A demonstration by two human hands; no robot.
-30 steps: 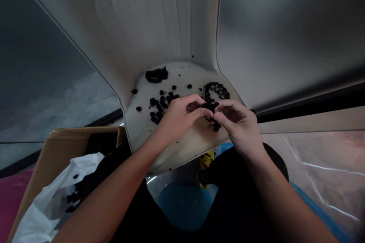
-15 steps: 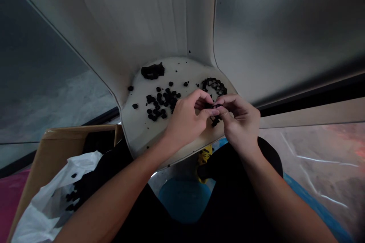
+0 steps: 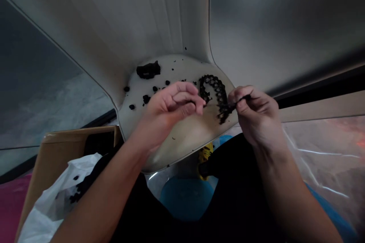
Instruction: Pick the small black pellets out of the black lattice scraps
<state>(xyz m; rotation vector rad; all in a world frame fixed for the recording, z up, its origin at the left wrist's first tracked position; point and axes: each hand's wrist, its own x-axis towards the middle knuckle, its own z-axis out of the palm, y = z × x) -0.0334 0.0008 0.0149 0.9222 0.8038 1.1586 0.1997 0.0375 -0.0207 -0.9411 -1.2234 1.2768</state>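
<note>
A white chair seat (image 3: 188,136) lies in front of me with small black beads (image 3: 146,98) scattered on it. A black beaded chain (image 3: 216,89) curves across the seat's right side. My right hand (image 3: 255,115) pinches one end of that chain between thumb and fingers. Just left of the chain, my left hand (image 3: 171,108) hovers over the seat with its fingers curled in; whether it holds a bead is hidden. A black lump (image 3: 148,70) sits at the back of the seat.
The chair's white backrest (image 3: 148,19) rises behind the seat. At my lower left, a cardboard box (image 3: 54,148) holds a white plastic bag (image 3: 54,201) with more black beads. Below the seat are a blue round object (image 3: 185,199) and something yellow (image 3: 205,155).
My hands were joined over the chain's end; they have drawn apart. The right hand moved right and up with the chain end, the left hand moved slightly left.
</note>
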